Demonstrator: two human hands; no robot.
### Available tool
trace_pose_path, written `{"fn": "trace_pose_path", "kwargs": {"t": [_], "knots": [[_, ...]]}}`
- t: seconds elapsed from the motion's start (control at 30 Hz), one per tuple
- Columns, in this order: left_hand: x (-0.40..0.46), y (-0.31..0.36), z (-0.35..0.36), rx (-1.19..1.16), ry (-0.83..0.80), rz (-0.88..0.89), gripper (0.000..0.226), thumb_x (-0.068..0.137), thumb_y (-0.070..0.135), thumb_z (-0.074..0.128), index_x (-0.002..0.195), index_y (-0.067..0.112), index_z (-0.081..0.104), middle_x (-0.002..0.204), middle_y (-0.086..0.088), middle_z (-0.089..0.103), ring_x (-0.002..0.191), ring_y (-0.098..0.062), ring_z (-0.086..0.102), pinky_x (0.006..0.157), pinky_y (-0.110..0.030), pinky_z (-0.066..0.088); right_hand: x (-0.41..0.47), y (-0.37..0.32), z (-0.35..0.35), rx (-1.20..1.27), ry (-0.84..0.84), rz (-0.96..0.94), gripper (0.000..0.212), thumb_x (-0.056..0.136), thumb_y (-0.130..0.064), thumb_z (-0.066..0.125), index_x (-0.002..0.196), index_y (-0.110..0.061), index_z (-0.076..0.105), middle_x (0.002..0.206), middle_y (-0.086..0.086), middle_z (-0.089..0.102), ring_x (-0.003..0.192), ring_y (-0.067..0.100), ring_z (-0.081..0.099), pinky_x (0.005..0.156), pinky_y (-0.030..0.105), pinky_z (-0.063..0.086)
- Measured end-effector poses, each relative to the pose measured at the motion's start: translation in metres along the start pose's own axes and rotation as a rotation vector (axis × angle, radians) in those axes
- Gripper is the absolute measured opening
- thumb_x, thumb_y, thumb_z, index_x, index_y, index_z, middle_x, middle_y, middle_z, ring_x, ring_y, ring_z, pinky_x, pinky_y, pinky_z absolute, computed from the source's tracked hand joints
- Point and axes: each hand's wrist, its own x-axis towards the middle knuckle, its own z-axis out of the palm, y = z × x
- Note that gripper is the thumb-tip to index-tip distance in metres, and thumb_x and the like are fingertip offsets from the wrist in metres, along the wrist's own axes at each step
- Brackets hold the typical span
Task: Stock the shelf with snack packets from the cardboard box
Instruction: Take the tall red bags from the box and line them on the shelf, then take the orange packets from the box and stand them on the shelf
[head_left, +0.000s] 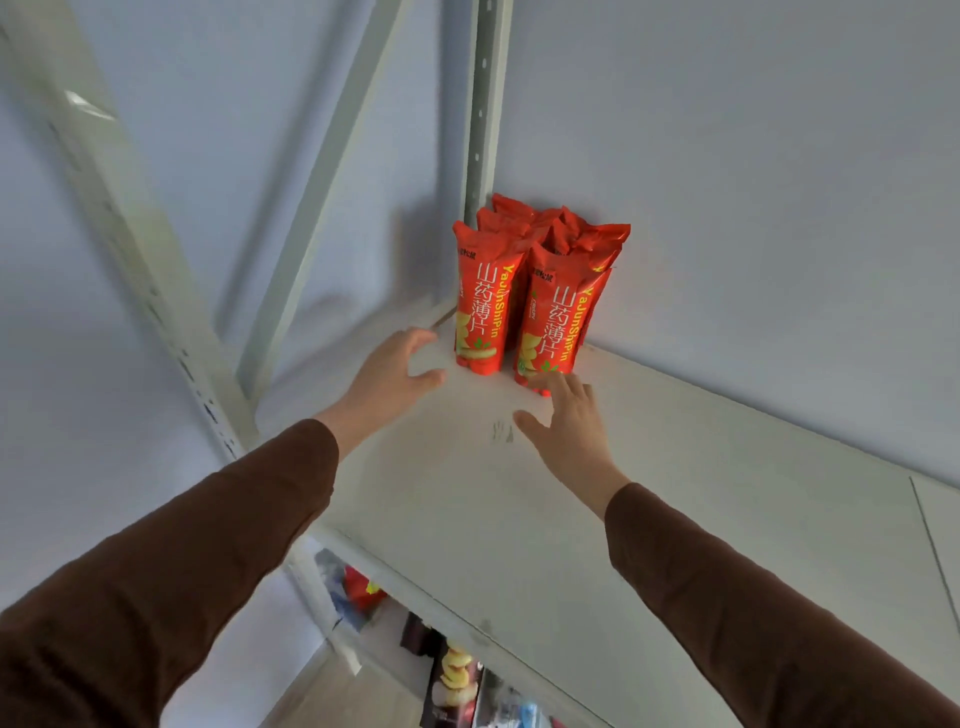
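Note:
Several tall red snack packets (540, 291) with yellow and white lettering stand upright in a tight group at the back left corner of the white shelf (675, 519). My left hand (389, 384) hovers open just left of the front left packet, apart from it. My right hand (566, 431) is open too, its fingertips at the bottom of the front right packet (553, 332). Both arms wear brown sleeves. The cardboard box is out of view.
A white upright post (483, 104) rises behind the packets and slanted braces (322, 171) run on the left. Grey walls close the back and left. Below the shelf's front edge, other colourful packets (452, 675) sit on a lower level.

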Motion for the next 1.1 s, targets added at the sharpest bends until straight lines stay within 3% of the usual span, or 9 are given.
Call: {"fn": "trace_pose_path", "kwargs": {"t": [0.13,0.27,0.4,0.57,0.73,0.97,1.1], "knots": [[-0.087,0.007,-0.009,0.170,0.096,-0.033,0.053,0.092,0.033,0.069,0.140,0.018,0.052,0.141,-0.001,0.053,0.132,-0.019,0.048,0.107,-0.028,0.033,-0.038,-0.018,-0.001,-0.021,-0.140,-0.213,0.042,0.094,-0.036,0.066,0.132,-0.025,0.055,0.138,-0.004,0.051,0.131,0.020,0.041,0.106,0.039,0.040],[-0.199,0.008,-0.011,0.213,0.169,-0.224,0.048,0.095,0.038,0.065,0.139,0.026,0.051,0.142,0.007,0.051,0.131,-0.014,0.045,0.107,-0.030,0.034,-0.096,-0.031,0.009,-0.038,-0.270,-0.433,0.042,0.092,-0.035,0.064,0.132,-0.024,0.056,0.134,-0.003,0.052,0.127,0.021,0.042,0.098,0.036,0.036],[-0.320,0.008,-0.007,0.265,0.238,-0.402,0.048,0.095,0.039,0.066,0.138,0.025,0.054,0.142,0.003,0.054,0.130,-0.018,0.048,0.108,-0.029,0.034,-0.173,-0.048,0.027,-0.060,-0.374,-0.612,0.040,0.091,-0.031,0.063,0.129,-0.024,0.057,0.131,-0.003,0.053,0.123,0.021,0.044,0.091,0.032,0.033],[-0.463,0.001,-0.011,0.291,0.277,-0.611,0.046,0.095,0.041,0.064,0.137,0.025,0.054,0.142,0.003,0.054,0.131,-0.019,0.047,0.106,-0.031,0.034,-0.277,-0.073,0.055,-0.058,-0.553,-0.764,0.040,0.091,-0.037,0.063,0.128,-0.024,0.059,0.131,-0.001,0.056,0.123,0.026,0.047,0.095,0.041,0.040],[-0.598,-0.011,-0.021,0.238,0.291,-0.781,0.044,0.094,0.040,0.065,0.135,0.026,0.056,0.141,0.004,0.055,0.132,-0.020,0.047,0.110,-0.034,0.034,-0.382,-0.100,0.083,-0.083,-0.709,-0.802,0.043,0.094,-0.035,0.060,0.135,-0.022,0.057,0.139,0.000,0.054,0.128,0.026,0.045,0.100,0.040,0.038],[-0.796,-0.043,-0.036,0.135,0.321,-1.026,0.041,0.099,0.033,0.060,0.137,0.019,0.057,0.135,0.000,0.059,0.124,-0.021,0.053,0.089,-0.024,0.033,-0.542,-0.145,0.144,-0.199,-0.949,-0.755,0.048,0.093,-0.037,0.060,0.138,-0.019,0.053,0.139,0.007,0.053,0.130,0.030,0.045,0.104,0.044,0.041],[-0.896,-0.087,-0.026,0.029,0.329,-1.119,0.041,0.095,0.035,0.066,0.133,0.022,0.060,0.129,0.003,0.060,0.119,-0.016,0.054,0.098,-0.027,0.040,-0.624,-0.163,0.184,-0.197,-1.075,-0.661,0.051,0.096,-0.038,0.059,0.142,-0.020,0.050,0.144,0.006,0.051,0.133,0.027,0.043,0.109,0.044,0.040]]}}
